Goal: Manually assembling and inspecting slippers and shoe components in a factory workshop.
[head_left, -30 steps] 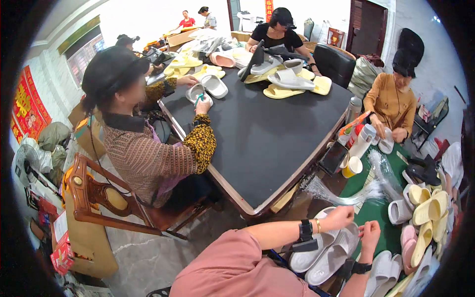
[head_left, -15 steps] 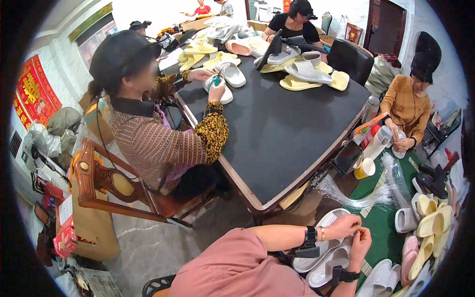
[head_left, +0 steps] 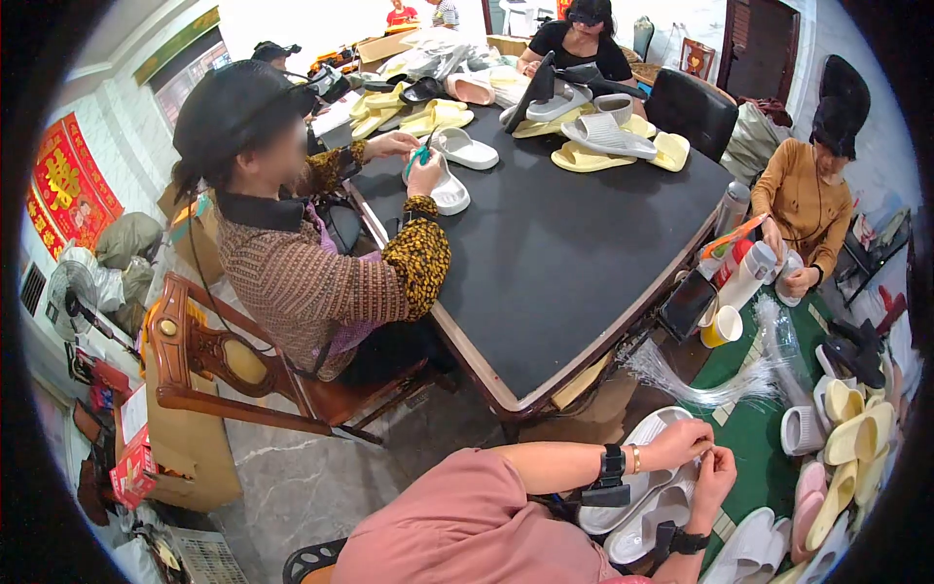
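Note:
My left hand (head_left: 684,443) and my right hand (head_left: 717,471) meet at the lower right, fingers pinched together tip to tip. What is between the fingertips is too small to make out. Under and beside them lies a pair of white slippers: one slipper (head_left: 658,428) extends past my left wrist, and the other (head_left: 644,526) lies nearer me, next to my right wrist. Just beyond my hands, a bundle of thin clear strands (head_left: 691,391) spreads over the green surface (head_left: 754,457).
White, yellow and pink slippers (head_left: 846,443) line the right side. A yellow paper cup (head_left: 722,327) and bottles (head_left: 751,271) stand beyond the strands. A dark table (head_left: 555,263) holds piled slippers (head_left: 608,136). A co-worker (head_left: 292,253) there holds scissors and a slipper; another (head_left: 808,204) handles a slipper.
My hands stay pinched together, nearly in the same place. At the dark table, the co-worker's slipper and scissors have shifted slightly. The view has moved a little.

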{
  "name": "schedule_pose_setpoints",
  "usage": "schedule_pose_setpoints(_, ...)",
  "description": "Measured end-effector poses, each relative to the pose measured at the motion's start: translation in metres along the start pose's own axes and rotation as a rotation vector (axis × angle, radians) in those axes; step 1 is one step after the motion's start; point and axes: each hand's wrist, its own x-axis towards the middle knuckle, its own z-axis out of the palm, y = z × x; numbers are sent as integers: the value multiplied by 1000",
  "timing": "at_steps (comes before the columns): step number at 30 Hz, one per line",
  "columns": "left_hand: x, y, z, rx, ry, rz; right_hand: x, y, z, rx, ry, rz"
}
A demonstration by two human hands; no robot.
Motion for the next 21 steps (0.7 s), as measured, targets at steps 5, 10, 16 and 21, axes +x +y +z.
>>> schedule_pose_setpoints(5,0,2,0,3,-15,8,0,10,-2,55,-8,-14)
schedule_pose_setpoints(10,-1,-1,1,55,23,29,1,8,0,61,-12,-31)
schedule_pose_setpoints(16,-1,0,0,63,-7,16,0,7,-3,15,-21,-16)
schedule_pose_setpoints(21,-2,2,1,44,9,24,-1,6,-2,72,-28,-1)
